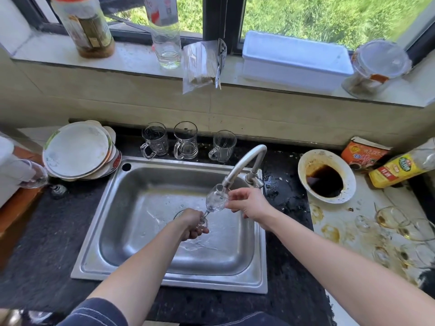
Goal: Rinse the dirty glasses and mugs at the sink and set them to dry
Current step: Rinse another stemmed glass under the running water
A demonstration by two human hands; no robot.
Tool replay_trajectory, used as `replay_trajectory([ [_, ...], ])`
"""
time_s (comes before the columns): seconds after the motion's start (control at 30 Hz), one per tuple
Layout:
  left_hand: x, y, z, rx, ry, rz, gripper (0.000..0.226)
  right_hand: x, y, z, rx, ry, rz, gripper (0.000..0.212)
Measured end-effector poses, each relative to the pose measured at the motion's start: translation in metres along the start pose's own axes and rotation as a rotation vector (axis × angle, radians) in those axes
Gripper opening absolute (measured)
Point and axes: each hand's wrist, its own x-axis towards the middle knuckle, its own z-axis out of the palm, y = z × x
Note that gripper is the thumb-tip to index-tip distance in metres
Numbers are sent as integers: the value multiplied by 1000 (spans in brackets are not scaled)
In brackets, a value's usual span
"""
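A stemmed wine glass (pixel 215 198) tilts under the faucet spout (pixel 244 163) over the steel sink (pixel 146 222), with water running into its bowl. My left hand (pixel 193 223) grips its stem and foot. My right hand (pixel 248 203) pinches the rim of the bowl with thumb and fingers. Three glass mugs (pixel 186 143) stand upright in a row behind the sink. Several stained wine glasses (pixel 397 231) stand on the dirty counter at the right. Another glass (pixel 33 175) lies tipped at the far left.
A stack of plates (pixel 77 151) sits left of the sink. A bowl of dark sauce (pixel 326 176), an oil bottle (pixel 400 169) and a red packet (pixel 363 154) lie at right. The windowsill holds bottles, a white tray (pixel 296 60) and a jar.
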Motion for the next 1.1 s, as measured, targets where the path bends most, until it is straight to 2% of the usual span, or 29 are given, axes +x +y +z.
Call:
replay_trajectory([
  [0.27,-6,-6,0,105,-32,-54,18,0,7,2,-2,-41,50,64],
  [0.43,-16,-3,7,-102,-88,-58,21,7,1,4,86,42,32,54],
  [0.5,-20,-8,1,-182,-82,-68,22,8,-1,8,77,16,40,48],
  [0.63,-27,-21,-5,-197,-98,-99,19,6,8,5,-12,-70,86,49],
  [0.77,-32,-8,-9,-342,-89,-79,15,13,0,7,70,-8,94,28],
  [0.87,-40,-5,-23,-363,24,-27,14,15,1,15,56,-63,129,40],
  [0.97,-48,0,-36,-223,266,86,11,13,14,12,30,-71,187,43],
  [1.0,-53,3,-38,-113,375,156,12,13,18,10,18,-59,199,43],
  [1.1,-75,13,-42,449,698,368,13,9,29,9,-69,-40,206,41],
])
